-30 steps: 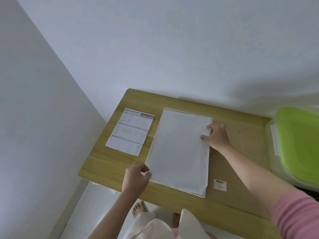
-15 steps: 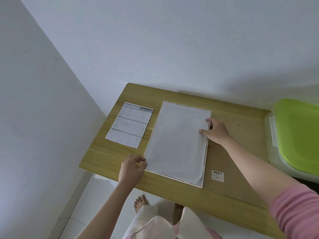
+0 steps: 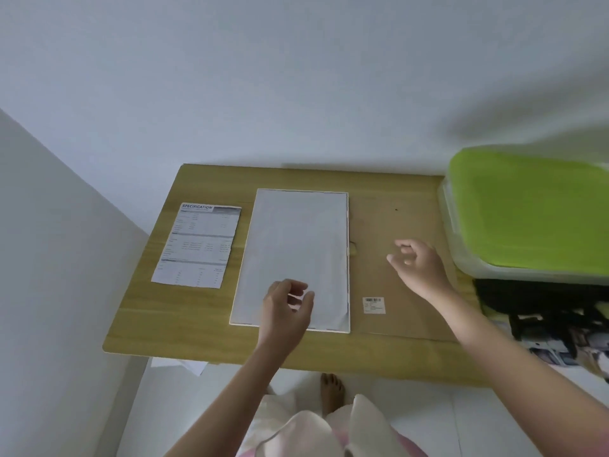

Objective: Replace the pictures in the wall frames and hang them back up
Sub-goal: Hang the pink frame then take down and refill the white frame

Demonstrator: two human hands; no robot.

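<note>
A white-edged picture frame [image 3: 296, 239] lies flat on the wooden table [image 3: 204, 311] with a blank white sheet covering its face. Right of it lies a brown cardboard backing board [image 3: 395, 222] with a small barcode sticker [image 3: 374, 305]. My left hand [image 3: 286, 308] hovers over the frame's near end, fingers loosely curled, holding nothing. My right hand [image 3: 417, 267] floats above the backing board, off the frame, fingers relaxed and empty.
A printed specification sheet [image 3: 197, 245] lies on the table's left part. A clear storage box with a green lid [image 3: 527, 212] stands at the right, above a black object [image 3: 540, 305]. White walls enclose the table at the back and left. My bare foot [image 3: 331, 392] shows below.
Both hands let go of the frame's edges. The left hand moved right over the frame's near end; the right hand lifted away to the right over the backing board. The view shifted.
</note>
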